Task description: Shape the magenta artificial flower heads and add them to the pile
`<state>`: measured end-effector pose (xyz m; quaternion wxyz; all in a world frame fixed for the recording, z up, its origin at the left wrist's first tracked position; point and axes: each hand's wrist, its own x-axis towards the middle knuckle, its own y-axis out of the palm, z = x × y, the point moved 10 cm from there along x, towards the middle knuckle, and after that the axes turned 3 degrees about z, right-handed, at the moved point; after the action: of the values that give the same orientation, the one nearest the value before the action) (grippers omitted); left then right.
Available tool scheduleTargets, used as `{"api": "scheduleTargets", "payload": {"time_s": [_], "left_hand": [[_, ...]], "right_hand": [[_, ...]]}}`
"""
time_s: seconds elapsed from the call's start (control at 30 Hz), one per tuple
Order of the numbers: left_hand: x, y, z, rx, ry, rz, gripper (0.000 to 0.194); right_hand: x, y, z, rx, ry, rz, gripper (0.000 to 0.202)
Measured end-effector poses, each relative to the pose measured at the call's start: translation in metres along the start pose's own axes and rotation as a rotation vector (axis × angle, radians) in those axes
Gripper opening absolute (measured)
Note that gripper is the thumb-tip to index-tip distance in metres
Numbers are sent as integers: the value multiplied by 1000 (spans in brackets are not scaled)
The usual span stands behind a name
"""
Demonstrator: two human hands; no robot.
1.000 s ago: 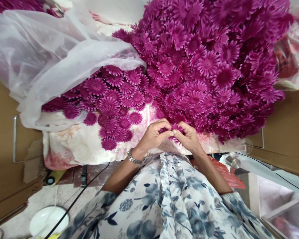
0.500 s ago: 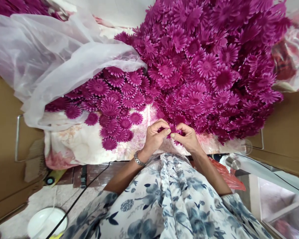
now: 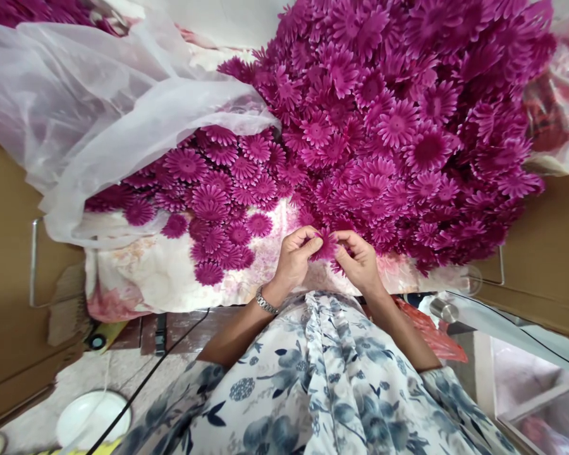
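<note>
A magenta flower (image 3: 325,244) is held between my two hands, close to the front edge of the cloth. My left hand (image 3: 296,254), with a metal watch (image 3: 266,301) at the wrist, pinches its left side between thumb and index finger. On the other side, the fingers of my right hand (image 3: 359,258) are closed at the flower's right petals. Behind my hands rises a large heap of magenta flowers (image 3: 398,126). A smaller group of flowers (image 3: 213,202) lies to the left on the patterned cloth (image 3: 161,268).
A sheer white bag (image 3: 123,114) drapes over the back left. Cardboard boxes stand at the left (image 3: 9,265) and right (image 3: 545,253). Below the table edge are a red plastic bag (image 3: 429,332), a black cable (image 3: 156,370) and a white round lid (image 3: 92,417).
The held flower has turned and now shows more of its face. My right thumb has moved slightly right, away from my left thumb.
</note>
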<state>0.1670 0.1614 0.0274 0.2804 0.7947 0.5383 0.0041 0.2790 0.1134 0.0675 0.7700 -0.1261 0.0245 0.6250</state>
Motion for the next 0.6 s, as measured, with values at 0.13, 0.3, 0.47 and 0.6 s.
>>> {"api": "scheduleTargets", "payload": {"time_s": [0.13,0.3,0.47,0.6], "left_hand": [[-5,-2,-5,116,93,-48,21],[-9,-6,-2,182,142,-116,18],[-12,-9,-13,244,244,-160,10],[-13,-9,-20,275,268,-159,11]], "right_hand": [[-1,1,11,-250,-82,-43,20],[-5,-2,19,-364,-147,-167,12],[-9,-4,24,-390,-186,-223,13],[-7,-8,28,-417,-185,-217,13]]}}
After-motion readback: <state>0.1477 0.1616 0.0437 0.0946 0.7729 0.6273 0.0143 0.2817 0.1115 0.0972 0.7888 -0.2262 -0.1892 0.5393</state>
